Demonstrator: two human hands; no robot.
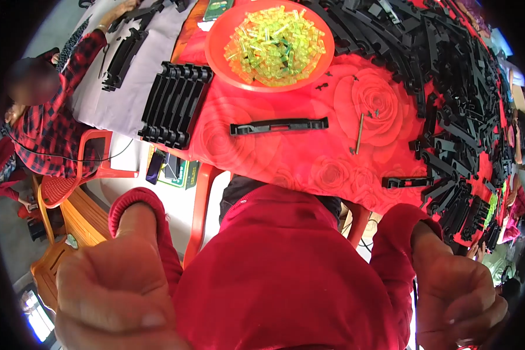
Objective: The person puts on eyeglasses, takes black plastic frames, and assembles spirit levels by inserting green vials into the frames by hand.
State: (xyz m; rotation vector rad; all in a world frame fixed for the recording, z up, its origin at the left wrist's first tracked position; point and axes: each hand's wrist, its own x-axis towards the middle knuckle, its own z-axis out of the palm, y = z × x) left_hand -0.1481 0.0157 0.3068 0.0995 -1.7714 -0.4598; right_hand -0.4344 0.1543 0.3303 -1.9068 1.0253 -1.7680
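Observation:
My left hand [114,286] is raised close to the camera at the lower left, its fingers curled into a fist with nothing showing in it. At the lower right, my right hand [461,294] is closed in the same way, and no object shows between its fingers. Both are off the table. In front of me a long black plastic bracket [279,126] lies on the red rose-patterned tablecloth [239,157]. A thin metal screwdriver-like rod [360,134] rests to its right. Another black bracket [407,182] is by the table's near edge.
A red bowl [213,58] holds many yellow-green transparent pieces. Stacked black brackets [175,105] stand at the left. A large heap of black plastic parts [449,116] covers the right side. A person in a checked sleeve [87,58] sits at the left near a red chair [93,149].

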